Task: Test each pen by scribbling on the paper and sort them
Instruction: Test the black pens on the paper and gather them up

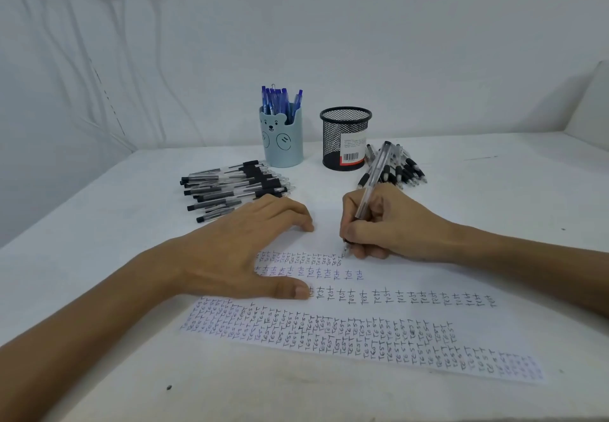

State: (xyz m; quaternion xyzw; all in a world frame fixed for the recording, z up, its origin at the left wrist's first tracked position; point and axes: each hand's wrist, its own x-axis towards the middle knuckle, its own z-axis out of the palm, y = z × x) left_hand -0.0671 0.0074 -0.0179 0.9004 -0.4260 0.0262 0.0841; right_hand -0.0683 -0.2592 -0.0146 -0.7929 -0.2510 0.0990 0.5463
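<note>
1. Hands: the right hand (382,223), right of centre, has its fingers curled round a clear-barrelled pen (371,181). The pen's tip rests on the paper (412,276) at the end of the top row of writing, and its barrel leans up toward the top of the frame.
2. The left hand (244,247) lies palm-down on the paper's left part, fingers relaxed and holding nothing, thumb beside the third row of "test" words.
3. The paper's near edge runs slantwise from lower centre to lower right. Bare table (99,256) shows at lower left and at far right, and its left edge slants up to the wall.
4. A heap of black pens (237,184) lies just above the left hand, and a second heap (403,167) above the right hand.
5. A bear-faced cup (283,144) at upper centre holds blue pens (280,100) standing upright.
6. A black mesh holder (344,138) stands just right of it, with a barcode label showing on its wall.
</note>
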